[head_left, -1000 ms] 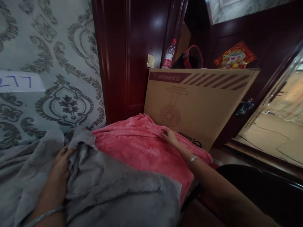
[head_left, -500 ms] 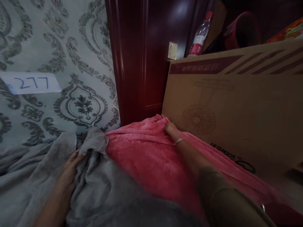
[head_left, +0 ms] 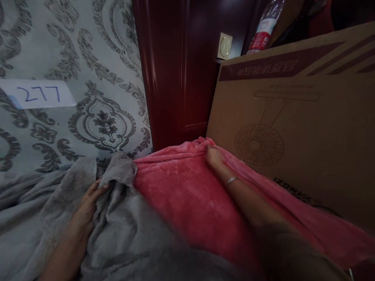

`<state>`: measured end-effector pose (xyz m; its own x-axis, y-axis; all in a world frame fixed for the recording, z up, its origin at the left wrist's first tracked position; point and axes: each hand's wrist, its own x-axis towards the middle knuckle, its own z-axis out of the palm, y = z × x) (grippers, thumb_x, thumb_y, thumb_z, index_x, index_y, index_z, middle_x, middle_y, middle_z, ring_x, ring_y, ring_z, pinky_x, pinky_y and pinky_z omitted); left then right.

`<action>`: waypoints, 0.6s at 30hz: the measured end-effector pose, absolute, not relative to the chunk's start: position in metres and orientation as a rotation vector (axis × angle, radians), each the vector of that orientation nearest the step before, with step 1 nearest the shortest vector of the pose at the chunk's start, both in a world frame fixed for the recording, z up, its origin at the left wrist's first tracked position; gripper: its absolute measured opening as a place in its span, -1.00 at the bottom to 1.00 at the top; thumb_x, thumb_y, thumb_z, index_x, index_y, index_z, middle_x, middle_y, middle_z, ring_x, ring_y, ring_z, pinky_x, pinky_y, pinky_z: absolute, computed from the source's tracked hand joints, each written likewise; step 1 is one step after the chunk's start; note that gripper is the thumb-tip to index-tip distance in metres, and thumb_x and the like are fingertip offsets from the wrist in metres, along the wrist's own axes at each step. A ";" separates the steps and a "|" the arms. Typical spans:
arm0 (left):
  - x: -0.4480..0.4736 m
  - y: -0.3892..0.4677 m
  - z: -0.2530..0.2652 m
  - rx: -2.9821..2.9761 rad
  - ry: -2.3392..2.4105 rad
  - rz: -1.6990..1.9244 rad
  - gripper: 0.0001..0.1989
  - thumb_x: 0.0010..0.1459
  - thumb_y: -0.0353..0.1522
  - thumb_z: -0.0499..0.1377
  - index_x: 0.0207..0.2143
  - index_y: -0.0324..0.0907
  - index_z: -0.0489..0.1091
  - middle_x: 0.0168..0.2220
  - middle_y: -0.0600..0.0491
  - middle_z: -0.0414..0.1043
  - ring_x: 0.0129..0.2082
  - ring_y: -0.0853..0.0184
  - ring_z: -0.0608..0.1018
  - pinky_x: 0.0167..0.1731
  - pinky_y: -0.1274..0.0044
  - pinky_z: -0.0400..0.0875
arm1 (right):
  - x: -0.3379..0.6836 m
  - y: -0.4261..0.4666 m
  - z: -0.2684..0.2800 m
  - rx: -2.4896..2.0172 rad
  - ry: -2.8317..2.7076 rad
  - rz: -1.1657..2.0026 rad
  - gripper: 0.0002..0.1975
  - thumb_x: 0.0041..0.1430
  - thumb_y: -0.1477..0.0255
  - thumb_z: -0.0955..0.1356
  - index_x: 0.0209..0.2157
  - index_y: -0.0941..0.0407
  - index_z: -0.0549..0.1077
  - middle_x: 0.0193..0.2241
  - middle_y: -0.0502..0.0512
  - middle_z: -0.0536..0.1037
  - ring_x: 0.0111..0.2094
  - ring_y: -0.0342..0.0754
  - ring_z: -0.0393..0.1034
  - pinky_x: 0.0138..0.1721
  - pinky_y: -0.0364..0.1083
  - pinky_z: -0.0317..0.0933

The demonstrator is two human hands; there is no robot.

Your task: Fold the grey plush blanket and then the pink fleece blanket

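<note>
While my left hand (head_left: 85, 208) clasps a soft grey plush blanket (head_left: 125, 228), my right hand (head_left: 215, 159), well apart, pinches a rose-red plush blanket (head_left: 187, 195) near its far edge.

The right arm (head_left: 249, 201) is outstretched, right grip (head_left: 215, 158) curled, the left grip (head_left: 87, 207) lower with fingers (head_left: 101, 190) partly bent.

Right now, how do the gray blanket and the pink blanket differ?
The gray blanket is gathered in deep folds; the pink blanket spreads smoother, creased mostly toward its far end. The left hand touches the gray blanket, the right hand the pink blanket. The pink blanket runs beside the cardboard box; the gray blanket lies farther left. Both look soft and plush.
</note>
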<state>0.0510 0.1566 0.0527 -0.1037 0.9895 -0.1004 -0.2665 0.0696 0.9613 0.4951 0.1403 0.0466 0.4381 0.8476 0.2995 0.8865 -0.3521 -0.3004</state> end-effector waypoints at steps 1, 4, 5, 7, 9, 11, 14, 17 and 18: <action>0.051 0.156 0.053 0.895 1.135 1.343 -0.51 -0.33 -0.39 0.38 -0.21 -0.10 0.52 -0.35 0.13 0.62 -0.47 0.34 0.61 -0.44 0.61 0.55 | 0.482 0.143 0.050 -2.231 -1.532 -0.139 -0.54 0.31 0.59 0.13 0.16 0.24 0.41 0.08 0.33 0.50 0.10 0.07 0.36 0.13 -0.05 0.16; 0.051 0.154 0.056 0.885 1.152 1.322 -0.47 -0.36 -0.38 0.40 -0.20 -0.08 0.51 -0.42 0.15 0.59 -0.49 0.31 0.61 -0.50 0.59 0.53 | 0.447 0.158 0.055 -2.086 -1.698 -0.154 -0.52 0.30 0.52 0.22 0.24 0.09 0.34 0.19 0.15 0.43 0.12 0.00 0.34 0.10 -0.12 0.18; 0.051 0.153 0.057 0.874 1.154 1.316 -0.47 -0.37 -0.38 0.40 -0.21 -0.08 0.50 -0.44 0.15 0.58 -0.49 0.29 0.61 -0.51 0.59 0.53 | 0.440 0.165 0.055 -2.084 -1.698 -0.145 -0.48 0.30 0.50 0.24 0.28 0.07 0.29 0.20 0.14 0.41 0.11 0.00 0.34 0.08 -0.12 0.20; 0.052 0.151 0.060 0.859 1.144 1.307 -0.48 -0.38 -0.39 0.41 -0.22 -0.07 0.50 -0.45 0.15 0.58 -0.48 0.27 0.62 -0.49 0.58 0.54 | 0.437 0.180 0.054 -2.145 -1.635 -0.113 -0.44 0.30 0.50 0.26 0.32 0.13 0.23 0.15 0.21 0.46 0.08 0.04 0.37 0.06 -0.09 0.21; 0.053 0.148 0.061 0.857 1.135 1.312 -0.49 -0.36 -0.40 0.40 -0.22 -0.08 0.49 -0.44 0.14 0.58 -0.46 0.28 0.62 -0.48 0.58 0.55 | 0.445 0.195 0.054 -2.228 -1.548 -0.072 -0.52 0.30 0.54 0.24 0.24 0.24 0.33 0.00 0.28 0.54 0.01 0.07 0.42 0.03 -0.07 0.22; 0.054 0.146 0.062 0.854 1.139 1.313 -0.49 -0.35 -0.41 0.40 -0.20 -0.08 0.49 -0.44 0.13 0.57 -0.46 0.27 0.63 -0.49 0.58 0.54 | 0.457 0.211 0.053 -2.262 -1.486 -0.068 -0.57 0.33 0.59 0.15 0.13 0.29 0.43 -0.08 0.33 0.56 -0.04 0.08 0.43 0.01 -0.05 0.23; 0.054 0.144 0.061 0.872 1.128 1.312 -0.48 -0.32 -0.41 0.39 -0.18 -0.09 0.49 -0.43 0.11 0.58 -0.42 0.24 0.65 -0.49 0.58 0.54 | 0.468 0.230 0.044 -2.239 -1.453 -0.118 -0.52 0.37 0.57 0.05 0.14 0.24 0.41 0.04 0.34 0.49 0.04 0.08 0.38 0.05 -0.04 0.21; 0.054 0.143 0.060 0.890 1.117 1.322 -0.48 -0.30 -0.41 0.40 -0.16 -0.09 0.49 -0.39 0.11 0.59 -0.39 0.24 0.65 -0.44 0.57 0.56 | 0.469 0.240 0.024 -2.222 -1.481 -0.126 -0.57 0.38 0.46 0.14 0.17 0.16 0.40 0.14 0.30 0.42 0.15 0.14 0.28 0.14 0.01 0.17; 0.054 0.143 0.059 0.885 1.122 1.326 -0.48 -0.31 -0.41 0.40 -0.17 -0.09 0.49 -0.40 0.11 0.58 -0.39 0.24 0.65 -0.44 0.57 0.56 | 0.469 0.242 0.017 -2.230 -1.486 -0.114 -0.58 0.37 0.44 0.16 0.17 0.16 0.41 0.15 0.32 0.40 0.17 0.17 0.26 0.15 0.05 0.17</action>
<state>0.0538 0.1432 0.0592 -0.0877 0.9898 -0.1118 -0.2744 0.0839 0.9580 0.4692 0.2416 0.0168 0.4148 0.8545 0.3128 0.8922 -0.3143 -0.3243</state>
